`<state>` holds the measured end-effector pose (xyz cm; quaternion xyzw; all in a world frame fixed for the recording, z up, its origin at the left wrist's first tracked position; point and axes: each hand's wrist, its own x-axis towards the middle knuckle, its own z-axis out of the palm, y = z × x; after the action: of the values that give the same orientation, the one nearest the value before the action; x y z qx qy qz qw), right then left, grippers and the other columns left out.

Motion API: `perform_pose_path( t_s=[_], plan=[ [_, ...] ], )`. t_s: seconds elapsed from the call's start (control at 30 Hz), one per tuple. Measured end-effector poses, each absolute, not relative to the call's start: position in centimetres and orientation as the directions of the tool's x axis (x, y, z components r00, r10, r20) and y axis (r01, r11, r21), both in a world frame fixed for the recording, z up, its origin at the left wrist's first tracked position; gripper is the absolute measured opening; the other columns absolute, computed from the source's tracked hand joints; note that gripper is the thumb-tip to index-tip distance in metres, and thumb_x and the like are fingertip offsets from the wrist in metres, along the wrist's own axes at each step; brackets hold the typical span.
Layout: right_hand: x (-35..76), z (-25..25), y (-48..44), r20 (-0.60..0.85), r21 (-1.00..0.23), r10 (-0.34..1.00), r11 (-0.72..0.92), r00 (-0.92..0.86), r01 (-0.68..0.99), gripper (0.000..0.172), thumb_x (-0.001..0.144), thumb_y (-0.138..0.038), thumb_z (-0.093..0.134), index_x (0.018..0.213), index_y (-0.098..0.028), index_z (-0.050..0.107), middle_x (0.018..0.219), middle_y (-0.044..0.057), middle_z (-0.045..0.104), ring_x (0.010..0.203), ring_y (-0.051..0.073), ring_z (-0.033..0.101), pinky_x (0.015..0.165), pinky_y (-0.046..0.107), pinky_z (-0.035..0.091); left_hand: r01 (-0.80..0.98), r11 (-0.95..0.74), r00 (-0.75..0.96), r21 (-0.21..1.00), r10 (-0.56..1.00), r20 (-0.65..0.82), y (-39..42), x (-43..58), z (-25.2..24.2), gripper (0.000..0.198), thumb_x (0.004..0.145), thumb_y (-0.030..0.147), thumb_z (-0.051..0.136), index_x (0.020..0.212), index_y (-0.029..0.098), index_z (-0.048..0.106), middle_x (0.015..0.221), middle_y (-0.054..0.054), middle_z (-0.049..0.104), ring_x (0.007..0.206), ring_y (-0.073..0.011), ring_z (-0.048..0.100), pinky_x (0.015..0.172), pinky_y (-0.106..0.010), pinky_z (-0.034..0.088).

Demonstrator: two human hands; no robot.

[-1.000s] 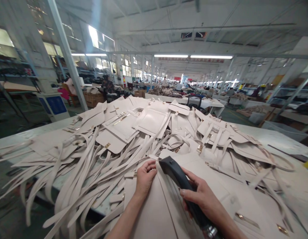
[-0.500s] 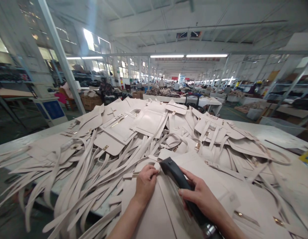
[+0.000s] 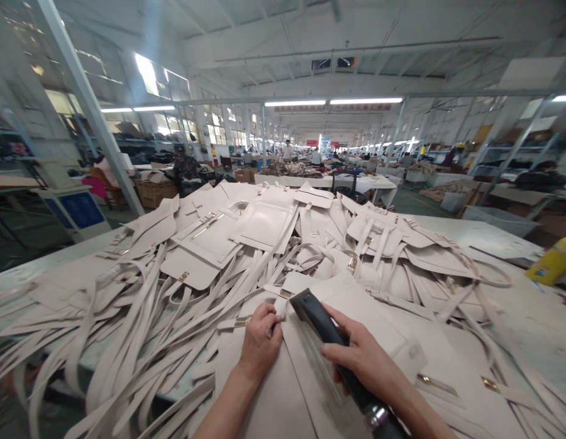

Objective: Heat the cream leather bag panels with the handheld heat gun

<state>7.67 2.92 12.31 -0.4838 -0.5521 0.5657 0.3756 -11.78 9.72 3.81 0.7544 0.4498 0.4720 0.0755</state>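
Closest to me on the pile lies a pale bag (image 3: 292,396), its flat panel facing up. My left hand (image 3: 262,338) is closed at the bag's upper part, fingers curled in a pinch on its material; the exact part between the fingertips is hidden. Around a black hand-held tool (image 3: 326,323) with a flat, slanted head and a metal fitting at its rear, my right hand (image 3: 356,353) is wrapped. The tool's head is just right of my left fingertips, over the bag. A gold buckle (image 3: 286,293) shows beyond it.
Many pale bags (image 3: 265,225) are heaped across the table (image 3: 530,311), with long straps (image 3: 122,341) trailing over the left side. A yellow container (image 3: 555,262) stands at the right. A blue-and-white cabinet (image 3: 77,210) and a metal post (image 3: 91,110) are beyond the table's left.
The view has shifted slightly right, so the scene sits further left and more of the yellow container shows. Both hands keep nearly the same grip and place over the bag.
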Motion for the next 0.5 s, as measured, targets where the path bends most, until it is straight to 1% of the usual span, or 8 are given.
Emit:
perform_pose_path(
  t_s=[0.07, 0.13, 0.2, 0.27, 0.37, 0.43, 0.5],
  plan=[
    [7.5, 12.1, 2.6, -0.150, -0.986, 0.943, -0.121, -0.298, 0.113, 0.066, 0.069, -0.013, 0.050, 0.129, -0.032, 0.034, 0.069, -0.004, 0.058, 0.041, 0.012, 0.053, 0.033, 0.022, 0.046, 0.616, -0.595, 0.161, 0.517, 0.737, 0.656, 9.8, -11.7, 3.6, 0.017, 0.072, 0.007, 0.042, 0.068, 0.016, 0.056, 0.078, -0.005, 0.050, 0.079, -0.0171, 0.051, 0.074, -0.029, 0.044],
    [7.0, 11.7, 2.8, -0.147, -0.982, 0.938, -0.099, -0.313, 0.164, 0.062, 0.066, -0.011, 0.050, 0.124, -0.032, 0.042, 0.064, -0.006, 0.055, 0.038, 0.012, 0.052, 0.032, 0.022, 0.045, 0.624, -0.594, 0.171, 0.508, 0.738, 0.652, 9.8, -11.6, 3.4, 0.017, 0.073, 0.007, 0.041, 0.067, 0.016, 0.055, 0.078, -0.005, 0.050, 0.079, -0.0173, 0.051, 0.074, -0.030, 0.043],
    [6.5, 11.3, 3.4, -0.127, -0.975, 0.947, -0.065, -0.294, 0.213, 0.058, 0.064, -0.010, 0.051, 0.118, -0.029, 0.048, 0.059, -0.007, 0.052, 0.036, 0.012, 0.050, 0.030, 0.021, 0.044, 0.627, -0.589, 0.179, 0.510, 0.746, 0.641, 9.7, -11.6, 3.3, 0.016, 0.074, 0.008, 0.041, 0.067, 0.016, 0.054, 0.079, -0.006, 0.050, 0.080, -0.0176, 0.051, 0.074, -0.030, 0.043],
    [6.3, 11.1, 4.1, -0.101, -0.972, 0.963, -0.043, -0.248, 0.230, 0.056, 0.062, -0.010, 0.053, 0.116, -0.027, 0.051, 0.058, -0.007, 0.051, 0.037, 0.012, 0.051, 0.030, 0.020, 0.042, 0.625, -0.588, 0.184, 0.513, 0.750, 0.636, 9.7, -11.7, 3.5, 0.016, 0.076, 0.011, 0.041, 0.068, 0.016, 0.054, 0.080, -0.006, 0.050, 0.081, -0.0175, 0.051, 0.075, -0.029, 0.043],
    [7.0, 11.1, 4.8, -0.066, -0.974, 0.988, -0.033, -0.141, 0.225, 0.062, 0.065, -0.012, 0.054, 0.124, -0.026, 0.043, 0.060, -0.006, 0.052, 0.042, 0.013, 0.054, 0.033, 0.020, 0.043, 0.639, -0.561, 0.194, 0.526, 0.780, 0.596, 9.9, -12.3, 4.1, 0.014, 0.077, 0.018, 0.044, 0.069, 0.017, 0.055, 0.080, -0.005, 0.052, 0.080, -0.0172, 0.052, 0.073, -0.028, 0.043],
    [8.4, 11.1, 4.9, -0.060, -0.975, 0.996, -0.044, -0.063, 0.217, 0.064, 0.068, -0.015, 0.053, 0.129, -0.027, 0.036, 0.063, -0.005, 0.054, 0.043, 0.014, 0.055, 0.034, 0.021, 0.044, 0.682, -0.466, 0.161, 0.563, 0.847, 0.507, 10.2, -12.8, 4.7, 0.012, 0.076, 0.028, 0.049, 0.075, 0.018, 0.055, 0.081, -0.004, 0.054, 0.078, -0.0175, 0.053, 0.070, -0.028, 0.043],
    [10.5, 10.9, 4.7, -0.075, -0.976, 0.997, -0.072, -0.007, 0.207, 0.064, 0.071, -0.019, 0.052, 0.131, -0.028, 0.032, 0.063, -0.005, 0.054, 0.042, 0.015, 0.055, 0.033, 0.023, 0.045, 0.733, -0.332, 0.107, 0.594, 0.919, 0.380, 10.8, -13.2, 5.2, 0.023, 0.073, 0.039, 0.054, 0.085, 0.019, 0.055, 0.082, -0.002, 0.056, 0.075, -0.0181, 0.054, 0.067, -0.029, 0.043]
  ],
)
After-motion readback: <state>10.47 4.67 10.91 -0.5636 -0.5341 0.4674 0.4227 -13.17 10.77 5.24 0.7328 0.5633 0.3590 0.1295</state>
